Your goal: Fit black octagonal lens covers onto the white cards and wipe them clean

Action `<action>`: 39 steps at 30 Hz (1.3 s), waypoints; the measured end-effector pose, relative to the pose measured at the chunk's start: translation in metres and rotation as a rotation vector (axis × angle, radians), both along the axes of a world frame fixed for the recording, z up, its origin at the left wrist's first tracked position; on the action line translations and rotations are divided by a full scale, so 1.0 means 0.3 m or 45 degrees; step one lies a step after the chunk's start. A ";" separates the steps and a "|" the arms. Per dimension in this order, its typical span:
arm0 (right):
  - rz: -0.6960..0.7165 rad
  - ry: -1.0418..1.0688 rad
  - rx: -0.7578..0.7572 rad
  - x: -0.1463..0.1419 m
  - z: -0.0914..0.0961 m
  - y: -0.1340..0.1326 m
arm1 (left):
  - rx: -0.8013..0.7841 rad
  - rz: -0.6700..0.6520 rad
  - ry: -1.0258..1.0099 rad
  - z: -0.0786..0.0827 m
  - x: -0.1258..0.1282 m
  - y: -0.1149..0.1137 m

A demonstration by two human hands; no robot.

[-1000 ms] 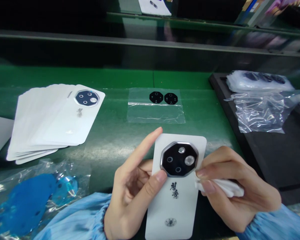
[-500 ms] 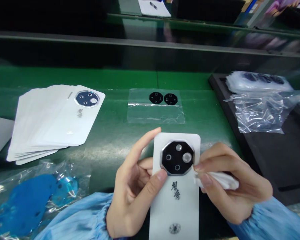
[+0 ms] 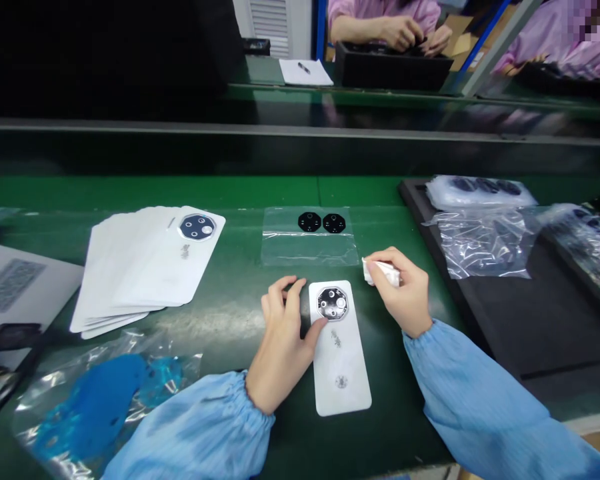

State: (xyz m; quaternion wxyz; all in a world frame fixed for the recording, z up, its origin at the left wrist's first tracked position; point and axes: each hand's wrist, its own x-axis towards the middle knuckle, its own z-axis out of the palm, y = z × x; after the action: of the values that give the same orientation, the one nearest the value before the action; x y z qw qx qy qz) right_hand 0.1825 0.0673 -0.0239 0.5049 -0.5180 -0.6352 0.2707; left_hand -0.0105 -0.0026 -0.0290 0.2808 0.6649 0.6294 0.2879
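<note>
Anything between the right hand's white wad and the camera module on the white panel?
Nothing visible: just green tabletop and white panel lie between the white wad in the right hand and the camera module. The left hand has its thumb at the module's lower left, off that line.

Two black octagons, one panel stack, one separate panel, one wipe

A pale glare is spread across the glossy green worktop left of centre. Sharp glints are thrown back by the crumpled clear plastic bag at right. Grey print on the lone white rounded panel with a black octagonal inset is blurred, while the upper left is sunk in near-black. Side edges are stretched and softened; the top right corner is pixelated.
</note>
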 end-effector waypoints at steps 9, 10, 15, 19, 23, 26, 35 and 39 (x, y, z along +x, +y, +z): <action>-0.024 0.190 -0.105 -0.032 -0.076 0.200 | 0.099 0.119 0.271 0.004 -0.024 0.431; 0.001 0.189 -0.118 -0.037 -0.086 0.222 | 0.079 0.132 0.311 0.002 -0.019 0.479; 0.109 0.089 -0.133 -0.037 -0.119 0.261 | -0.070 0.167 0.491 0.005 0.003 0.590; 0.122 -0.015 -0.139 -0.033 -0.125 0.259 | -0.234 0.155 0.592 0.023 -0.003 0.631; 0.124 -0.076 -0.165 -0.034 -0.132 0.262 | -0.271 0.116 0.672 0.046 0.003 0.656; 0.128 -0.104 -0.179 -0.034 -0.139 0.264 | -0.217 0.108 0.720 0.061 0.026 0.639; 0.115 -0.169 -0.213 -0.031 -0.150 0.270 | 0.022 0.120 0.626 0.054 0.063 0.551; 0.105 -0.182 -0.199 -0.030 -0.150 0.267 | 0.118 0.179 0.415 0.023 0.002 0.537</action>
State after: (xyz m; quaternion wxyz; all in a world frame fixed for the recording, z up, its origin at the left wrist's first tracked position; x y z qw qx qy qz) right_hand 0.1734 0.1475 -0.0687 0.4049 -0.5472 -0.6673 0.3022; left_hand -0.0100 0.1586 -0.0221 0.1233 0.6693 0.6977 0.2238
